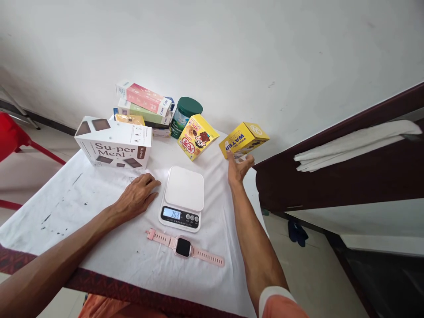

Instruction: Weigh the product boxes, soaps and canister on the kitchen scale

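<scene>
Grips a yellow, glossy cardboard box printed "WATER" (243, 140) in the right hand (239, 167), at the far right corner of the white-cloth-covered tabletop (218, 212): thumb on the lower left of the box, fingers seemingly bent around its lower right, though partly hidden. Rests the left hand (141, 193) palm down on the cloth, loosely curved and holding nothing, just beside one flat white plastic kitchen scale with a rounded, nearly square pan (184, 187). Shows "363" on the scale's pale display, next to three round buttons. Laid out flat between the scale and the near edge: one pink watch (183, 246) with a square dark screen and a slotted strap in two lengths.

Creased softly and marked with dark smudges toward the left edge; bordered in patterned dark red along the near edge.

Placed toward the far left corner: one wide white cardboard carton lettered "Su-per Meal" (114, 148), smooth-faced and printed with brown slabs. Stacked behind it: several cartons, three plain to see, one long pink and white (144, 98), one long green and white (144, 112), one yellow (130, 118). Standing beside the stack: one cylindrical tub with a dark green lid (189, 106). Set just in front of the tub: a second yellow cardboard box, printed with a cartoon figure (197, 137).
</scene>
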The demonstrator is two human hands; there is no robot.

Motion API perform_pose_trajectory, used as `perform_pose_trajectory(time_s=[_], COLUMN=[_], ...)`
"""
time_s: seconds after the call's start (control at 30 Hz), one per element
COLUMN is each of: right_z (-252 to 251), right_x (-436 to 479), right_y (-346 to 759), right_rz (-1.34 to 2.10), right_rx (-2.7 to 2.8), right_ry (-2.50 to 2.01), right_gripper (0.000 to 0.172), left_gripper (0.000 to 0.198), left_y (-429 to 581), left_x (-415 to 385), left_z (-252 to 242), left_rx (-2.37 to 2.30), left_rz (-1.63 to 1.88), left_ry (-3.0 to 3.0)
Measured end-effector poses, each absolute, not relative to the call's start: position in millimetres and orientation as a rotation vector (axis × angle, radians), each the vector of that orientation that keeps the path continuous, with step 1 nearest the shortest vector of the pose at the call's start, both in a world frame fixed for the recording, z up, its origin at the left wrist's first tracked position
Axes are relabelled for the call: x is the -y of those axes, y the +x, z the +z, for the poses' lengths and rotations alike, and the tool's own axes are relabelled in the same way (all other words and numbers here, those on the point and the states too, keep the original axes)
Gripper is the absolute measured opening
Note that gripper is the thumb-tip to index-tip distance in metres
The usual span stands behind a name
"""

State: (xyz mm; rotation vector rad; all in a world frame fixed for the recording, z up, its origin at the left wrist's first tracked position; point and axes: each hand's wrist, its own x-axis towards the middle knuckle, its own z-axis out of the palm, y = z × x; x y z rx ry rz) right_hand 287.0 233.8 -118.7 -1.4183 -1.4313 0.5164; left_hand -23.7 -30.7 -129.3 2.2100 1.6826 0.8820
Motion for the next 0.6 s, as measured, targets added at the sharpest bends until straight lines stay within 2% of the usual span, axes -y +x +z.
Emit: perform_pose_trajectory(time_s=[0.1,0.2,0.4,0.6], right_z=[-109.0,-93.9,-85.4,-56.6], right_x=[-202.7,-185.9,-188.0,-154.9], right_y=[250.7,212.6,182.9,215.8], right_rz=[0.788,0.998,0.789,0.975], right_rx=[1.533,1.717,1.709,1.540], right_ry=[-1.209,-1.022,-1.233,-1.070], right_gripper=[0.094,0.081,0.060,0.060], left_gripper=[0.027,0.028,0.029,0.028], left_y=[-24.1,-25.6,-28.2,-27.6], left_x=[30.5,29.9,29.7,31.7], left_z=[-129.8,-129.0,-126.6,-127.9], left_rx=[-1.688,-1.697,-1.687,-1.671], left_rz=[0.890,0.877,0.870,0.877], left_ry=[2.219,2.239,2.211,2.222])
